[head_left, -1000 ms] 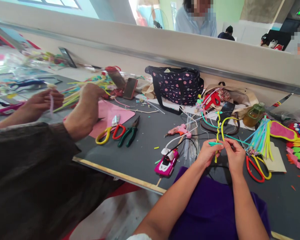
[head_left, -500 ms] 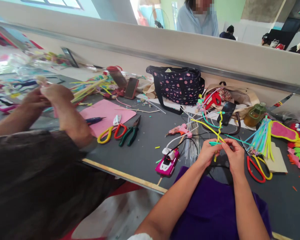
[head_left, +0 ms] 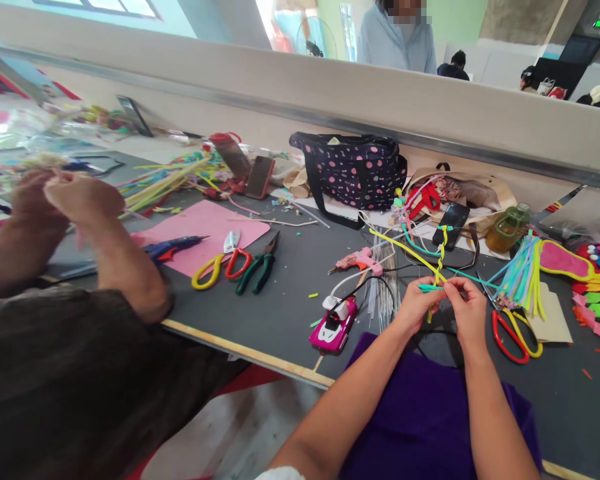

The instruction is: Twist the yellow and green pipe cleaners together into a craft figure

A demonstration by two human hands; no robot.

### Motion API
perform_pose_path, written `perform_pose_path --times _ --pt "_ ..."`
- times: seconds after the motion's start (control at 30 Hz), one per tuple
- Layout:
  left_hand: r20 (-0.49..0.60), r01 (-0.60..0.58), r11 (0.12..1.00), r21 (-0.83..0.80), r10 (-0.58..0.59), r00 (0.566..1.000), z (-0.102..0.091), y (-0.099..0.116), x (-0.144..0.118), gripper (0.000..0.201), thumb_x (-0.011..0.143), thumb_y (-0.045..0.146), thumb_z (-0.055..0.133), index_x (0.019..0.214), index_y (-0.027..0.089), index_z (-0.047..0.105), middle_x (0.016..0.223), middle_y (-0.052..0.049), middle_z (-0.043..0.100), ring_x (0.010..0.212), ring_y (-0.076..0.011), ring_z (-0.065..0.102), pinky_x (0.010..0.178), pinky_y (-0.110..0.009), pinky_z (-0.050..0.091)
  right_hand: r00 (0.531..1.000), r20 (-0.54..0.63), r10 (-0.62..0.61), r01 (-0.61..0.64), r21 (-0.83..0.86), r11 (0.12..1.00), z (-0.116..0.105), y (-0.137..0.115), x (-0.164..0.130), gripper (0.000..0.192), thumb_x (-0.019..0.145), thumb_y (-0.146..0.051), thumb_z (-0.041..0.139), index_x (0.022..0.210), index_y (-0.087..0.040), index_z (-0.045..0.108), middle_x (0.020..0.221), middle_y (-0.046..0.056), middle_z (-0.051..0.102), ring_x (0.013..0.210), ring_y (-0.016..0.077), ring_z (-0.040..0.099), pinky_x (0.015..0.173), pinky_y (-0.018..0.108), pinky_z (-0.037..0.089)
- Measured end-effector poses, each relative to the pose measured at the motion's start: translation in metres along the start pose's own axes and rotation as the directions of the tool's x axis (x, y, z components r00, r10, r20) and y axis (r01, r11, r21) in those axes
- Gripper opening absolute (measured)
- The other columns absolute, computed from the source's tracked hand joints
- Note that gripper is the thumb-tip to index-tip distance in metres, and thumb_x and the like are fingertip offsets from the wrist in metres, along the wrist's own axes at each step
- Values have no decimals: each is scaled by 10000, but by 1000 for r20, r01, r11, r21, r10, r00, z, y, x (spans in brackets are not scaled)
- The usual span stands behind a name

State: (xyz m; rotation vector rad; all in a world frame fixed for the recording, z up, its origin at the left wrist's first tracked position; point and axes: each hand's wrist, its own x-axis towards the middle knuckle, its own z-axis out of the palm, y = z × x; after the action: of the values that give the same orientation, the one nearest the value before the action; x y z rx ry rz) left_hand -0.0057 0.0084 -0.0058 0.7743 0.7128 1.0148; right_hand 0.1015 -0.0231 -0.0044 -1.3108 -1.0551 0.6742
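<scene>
Fingers (head_left: 433, 293) of our left hand (head_left: 416, 308) and our right hand (head_left: 469, 308) are pinched shut on the yellow pipe cleaner (head_left: 439, 261), which stands above the near edge of the grey table (head_left: 285, 293) and is twisted with a teal pipe cleaner (head_left: 427, 287) that pokes out leftward between our thumbs.

Compared with half a second ago, our hands have barely moved, and the loose yellow strand still slants up to the left; a second ago it curved as a loop over our right hand. Beside us, the co-worker's hands (head_left: 65, 197) have drawn further left and closer together, and a blue tool (head_left: 173, 247) on the pink sheet (head_left: 207, 233) now shows more fully.

We count two pairs of scissors: one (head_left: 221, 263) with a yellow and a red handle left of the green pliers (head_left: 260, 267), another (head_left: 516, 330) just right of our right hand. One pink glue gun (head_left: 363, 259), one pink toy car (head_left: 333, 325), one polka-dot bag (head_left: 353, 170), one phone (head_left: 260, 177) leaning upright and a second (head_left: 451, 225) lying behind our pipe cleaners.

What the co-worker holds is blurred, and we cannot tell it. The bundle of coloured strips (head_left: 523, 277) is too tangled to count. The bright pieces at the right edge are cut off.
</scene>
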Motion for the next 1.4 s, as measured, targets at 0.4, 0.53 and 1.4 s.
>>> perform_pose_path --times 0.4,0.53,1.4 --pt "29 31 999 42 -32 999 -2 1 -1 350 537 340 812 740 101 656 549 30 508 418 -45 388 378 -188 275 998 -10 54 -54 37 998 -2 -6 0 219 720 -381 676 777 -169 668 733 21 662 664 155 579 634 275 462" --pt "63 77 997 20 -78 995 -2 4 -2 332 521 305 813 729 97 659 536 31 503 417 -39 373 369 -180 245 997 3 82 -82 95 992 -1 -8 -1 199 715 -363 677 764 -170 664 698 1 646 642 141 564 613 259 447" --pt "-29 -155 983 102 159 987 0 1 0 319 546 262 790 783 132 621 704 0 613 563 -83 522 491 -185 416 999 14 50 -49 -38 998 -4 -1 2 255 762 -411 627 805 -163 667 733 23 671 651 156 582 595 258 439"
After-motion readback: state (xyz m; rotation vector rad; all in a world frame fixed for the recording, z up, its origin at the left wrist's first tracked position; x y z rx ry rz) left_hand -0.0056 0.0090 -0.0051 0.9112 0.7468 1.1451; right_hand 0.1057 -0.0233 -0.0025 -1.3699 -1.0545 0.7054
